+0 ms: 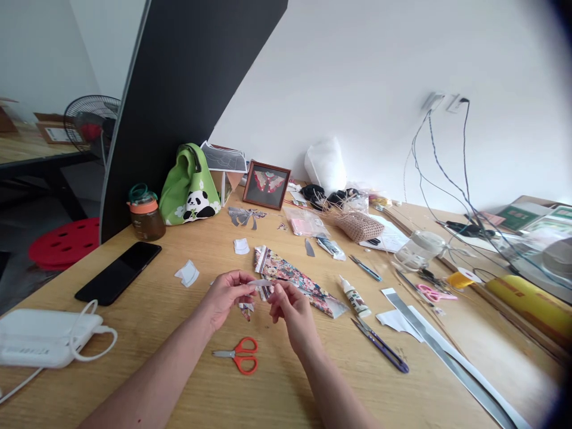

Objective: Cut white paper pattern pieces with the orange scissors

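1. White: pinching strip [259, 283] near view's centre between left hand [227, 295] and right hand [292, 310], clamped at opposite ends, presumably for control.
2. Seven o'clock from strip: orange scissors [239, 354], likely for reach.

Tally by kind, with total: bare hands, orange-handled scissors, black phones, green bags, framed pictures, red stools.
Hands: 2 (left hand, right hand)
Orange-handled scissors: 1
Black phone: 1
Green bag: 1
Framed picture: 1
Red stool: 1
Total: 7
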Demonstrator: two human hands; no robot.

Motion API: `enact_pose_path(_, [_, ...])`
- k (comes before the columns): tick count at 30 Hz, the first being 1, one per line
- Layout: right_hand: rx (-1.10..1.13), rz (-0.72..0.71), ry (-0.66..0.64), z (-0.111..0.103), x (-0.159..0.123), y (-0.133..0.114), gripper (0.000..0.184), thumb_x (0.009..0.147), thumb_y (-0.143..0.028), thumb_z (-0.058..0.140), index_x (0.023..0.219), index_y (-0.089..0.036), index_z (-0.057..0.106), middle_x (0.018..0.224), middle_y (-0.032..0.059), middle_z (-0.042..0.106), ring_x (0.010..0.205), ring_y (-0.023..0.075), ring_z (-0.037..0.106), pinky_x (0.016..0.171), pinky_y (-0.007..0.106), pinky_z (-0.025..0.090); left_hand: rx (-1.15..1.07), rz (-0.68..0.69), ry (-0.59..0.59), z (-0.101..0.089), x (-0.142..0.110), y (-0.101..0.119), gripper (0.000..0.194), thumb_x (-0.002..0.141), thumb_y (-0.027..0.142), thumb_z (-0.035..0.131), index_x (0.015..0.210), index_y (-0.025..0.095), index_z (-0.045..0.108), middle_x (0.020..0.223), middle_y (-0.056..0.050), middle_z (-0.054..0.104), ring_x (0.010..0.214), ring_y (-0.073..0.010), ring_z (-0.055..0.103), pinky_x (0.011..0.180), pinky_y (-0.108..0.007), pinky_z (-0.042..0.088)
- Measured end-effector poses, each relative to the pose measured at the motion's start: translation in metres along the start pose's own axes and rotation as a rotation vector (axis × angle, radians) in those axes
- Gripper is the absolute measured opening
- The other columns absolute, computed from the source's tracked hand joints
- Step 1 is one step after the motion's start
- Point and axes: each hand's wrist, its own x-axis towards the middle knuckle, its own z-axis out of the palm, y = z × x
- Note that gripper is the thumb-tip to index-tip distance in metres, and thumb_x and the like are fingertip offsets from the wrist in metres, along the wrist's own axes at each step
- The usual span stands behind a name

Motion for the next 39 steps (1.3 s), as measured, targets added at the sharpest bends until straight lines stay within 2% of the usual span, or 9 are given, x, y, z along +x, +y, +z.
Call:
enact_pose_path(5, [0.218, 0.147, -0.062, -0.002, 0.000, -0.002, 0.046, 0.072, -0.056, 0.066, 0.093, -0.016, 0.061, 0.070, 0.0029, 0.065, 0.052, 0.0126, 0.059, 0.046, 0.023, 0.046, 0.108, 0.118, -0.006, 0.005, -0.002, 0.001, 0.011, 0.058, 0.016, 0.075, 0.068, 0.015, 0.070, 0.068, -0.004, 0.068, 0.064, -0.0138, 0.060, 0.064, -0.025, 0.047])
enact_pose_path(12, [0.274, 0.135, -0.050, -0.004, 0.002, 0.000, 0.042, 0.060, -0.032, 0.082, 0.092, -0.016, 0.060, 0.064, -0.0032, 0.061, 0.051, 0.0105, 0.058, 0.049, 0.022, 0.047, 0.272, 0.262, -0.048, 0.008, -0.004, -0.001, 0.008, 0.062, 0.010, 0.068, 0.065, 0.017, 0.071, 0.072, -0.003, 0.066, 0.070, -0.0144, 0.059, 0.066, -0.024, 0.047])
enact_pose_path(15, [0.252, 0.108, -0.033, -0.004, 0.003, 0.000, 0.042, 0.062, -0.031, 0.080, 0.094, -0.016, 0.058, 0.064, -0.0043, 0.059, 0.051, 0.0099, 0.057, 0.049, 0.022, 0.047, 0.278, 0.227, -0.045, 0.009, -0.004, 0.000, 0.020, 0.060, 0.005, 0.062, 0.071, 0.018, 0.072, 0.077, -0.004, 0.067, 0.074, -0.0159, 0.060, 0.066, -0.025, 0.049])
enact_pose_path(19, [0.170, 0.000, 0.031, -0.003, 0.002, -0.002, 0.045, 0.065, -0.032, 0.077, 0.101, -0.018, 0.053, 0.062, -0.0063, 0.057, 0.050, 0.0105, 0.055, 0.049, 0.023, 0.047, 0.172, 0.156, -0.013, 0.010, -0.005, 0.002, 0.038, 0.057, 0.002, 0.054, 0.089, 0.016, 0.070, 0.091, -0.008, 0.068, 0.087, -0.0203, 0.061, 0.064, -0.028, 0.053])
enact_pose_path(24, [0.067, -0.086, 0.047, -0.002, 0.002, -0.001, 0.045, 0.071, -0.031, 0.072, 0.107, -0.019, 0.047, 0.063, -0.0061, 0.056, 0.052, 0.0111, 0.054, 0.050, 0.024, 0.046, 0.111, 0.079, 0.028, 0.008, -0.003, 0.003, 0.022, 0.067, 0.018, 0.062, 0.088, 0.013, 0.069, 0.090, -0.010, 0.067, 0.082, -0.0204, 0.061, 0.062, -0.030, 0.053])
enact_pose_path(28, [-0.028, -0.167, 0.002, -0.001, 0.002, 0.003, 0.041, 0.075, -0.031, 0.068, 0.108, -0.020, 0.046, 0.065, -0.0052, 0.054, 0.055, 0.0117, 0.052, 0.053, 0.025, 0.044, 0.152, 0.054, -0.032, 0.006, -0.001, 0.000, 0.028, 0.069, 0.034, 0.069, 0.087, 0.014, 0.069, 0.085, -0.008, 0.066, 0.079, -0.0186, 0.060, 0.064, -0.030, 0.051])
enact_pose_path(33, [-0.187, -0.278, -0.026, 0.000, -0.001, 0.008, 0.036, 0.081, -0.027, 0.062, 0.112, -0.021, 0.045, 0.069, -0.0032, 0.054, 0.060, 0.0129, 0.050, 0.057, 0.026, 0.042, 0.172, 0.023, -0.080, 0.004, -0.001, -0.003, 0.026, 0.063, 0.030, 0.073, 0.082, 0.013, 0.069, 0.085, -0.006, 0.066, 0.074, -0.0160, 0.059, 0.067, -0.030, 0.050])
enact_pose_path(39, [-0.327, -0.358, -0.001, -0.001, -0.002, 0.011, 0.032, 0.083, -0.025, 0.059, 0.113, -0.021, 0.048, 0.073, -0.0017, 0.055, 0.065, 0.0139, 0.053, 0.060, 0.026, 0.044, 0.177, 0.003, -0.109, 0.004, -0.002, -0.001, 0.019, 0.061, 0.025, 0.072, 0.075, 0.013, 0.068, 0.077, -0.004, 0.066, 0.068, -0.0144, 0.059, 0.068, -0.030, 0.048])
